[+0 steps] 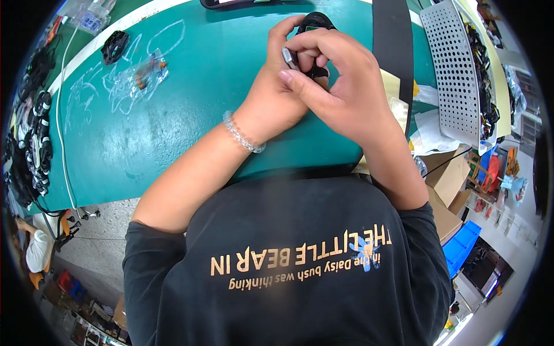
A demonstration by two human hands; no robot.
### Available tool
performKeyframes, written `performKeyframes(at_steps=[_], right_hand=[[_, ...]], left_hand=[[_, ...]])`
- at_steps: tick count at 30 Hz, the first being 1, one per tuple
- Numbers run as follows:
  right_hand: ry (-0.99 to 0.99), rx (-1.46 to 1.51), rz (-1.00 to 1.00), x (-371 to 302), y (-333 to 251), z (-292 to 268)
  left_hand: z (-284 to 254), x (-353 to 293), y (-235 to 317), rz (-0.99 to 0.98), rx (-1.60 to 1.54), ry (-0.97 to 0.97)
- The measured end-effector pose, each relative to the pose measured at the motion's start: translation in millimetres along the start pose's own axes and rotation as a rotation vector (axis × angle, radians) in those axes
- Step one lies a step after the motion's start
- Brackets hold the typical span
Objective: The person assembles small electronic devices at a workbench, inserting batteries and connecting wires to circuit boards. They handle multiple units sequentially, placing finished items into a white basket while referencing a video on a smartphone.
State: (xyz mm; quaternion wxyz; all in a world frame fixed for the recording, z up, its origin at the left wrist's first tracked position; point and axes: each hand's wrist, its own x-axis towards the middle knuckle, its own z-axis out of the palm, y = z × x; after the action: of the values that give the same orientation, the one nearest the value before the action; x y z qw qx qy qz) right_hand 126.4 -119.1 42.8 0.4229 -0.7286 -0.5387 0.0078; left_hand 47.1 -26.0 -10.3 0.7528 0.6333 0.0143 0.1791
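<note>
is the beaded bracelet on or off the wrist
On: the clear beaded bracelet curves around the wrist below the left hand; whether it has a clasp, I cannot tell.

Green table (144,150) — black part (115,46) | clear plastic bag (151,74) | black strip (393,52) | white cable (59,118)

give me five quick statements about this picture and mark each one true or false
1. The left hand and right hand are both at a black object. True.
2. The tabletop is white. False: it is green.
3. A beaded bracelet circles the left wrist. True.
4. The perforated bin stands left of the hands. False: it is on their right.
5. A clear plastic packet lies left of the hands. True.
</note>
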Motion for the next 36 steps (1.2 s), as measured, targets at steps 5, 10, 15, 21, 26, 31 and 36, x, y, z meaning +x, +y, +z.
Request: performKeyframes(at_steps=[5, 10, 15, 21, 26, 31, 36], right_hand=[[0.035, -0.029, -0.021, -2.4, -0.1, 0.5], [0.029, -0.034, -0.024, -4.6, 0.0, -1.2], [0.037, -0.094, -0.1, -6.7, 1.1, -0.6], [-0.057, -0.004, -0.132, -3.0, 1.5, -8.6], [0.027, 0.074, -0.009, -6.1, -4.2, -7.7], [0.256, -0.007, -0.073, -28.9, 20.0, -32.7], [0.215, -0.385, 0.317, -93.1, 60.1, -110.4]], left_hand=[[1.2, 0.0, -1.7, -0.007, -0.068, 0.001], [1.6, -2.1, 0.5, 0.002, -0.018, 0.012], [1.7, -3.5, 1.7, 0.037, 0.101, 0.025], [0.2, -3.8, 5.0, 0.01, 0.103, 0.013], [-5.6, -5.0, 2.3, -0.102, 0.124, -0.123], [-2.8, 1.0, 19.7, -0.243, 0.168, 0.037], [-2.3, 2.2, 11.9, -0.272, 0.216, 0.06]])
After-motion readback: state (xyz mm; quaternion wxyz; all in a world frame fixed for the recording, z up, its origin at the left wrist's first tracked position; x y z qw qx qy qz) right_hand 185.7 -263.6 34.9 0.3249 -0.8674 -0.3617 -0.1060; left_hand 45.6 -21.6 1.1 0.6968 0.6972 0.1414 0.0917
